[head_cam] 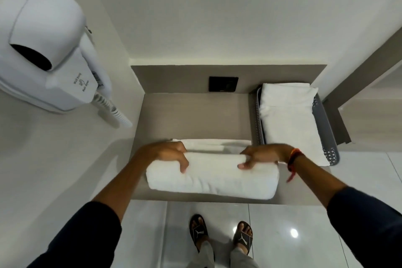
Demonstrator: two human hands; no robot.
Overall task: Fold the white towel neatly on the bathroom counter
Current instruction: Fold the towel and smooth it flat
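Note:
A white towel (pixel 212 177) lies across the front of the grey-brown bathroom counter (pixel 191 115), its near part doubled over into a thick fold and a flat strip still showing behind. My left hand (pixel 171 153) grips the folded edge at the towel's left end, thumb on top. At the right end my right hand (pixel 260 155) clasps the same folded edge, fingers curled under it. A red-orange thread band circles my right wrist.
A grey perforated basket (pixel 326 128) at the counter's right holds another folded white towel (pixel 289 115). A dark wall socket (pixel 223 84) sits on the backsplash. A white wall-mounted hair dryer (pixel 46 48) juts out at upper left. My sandalled feet (pixel 220 235) stand on glossy floor tiles.

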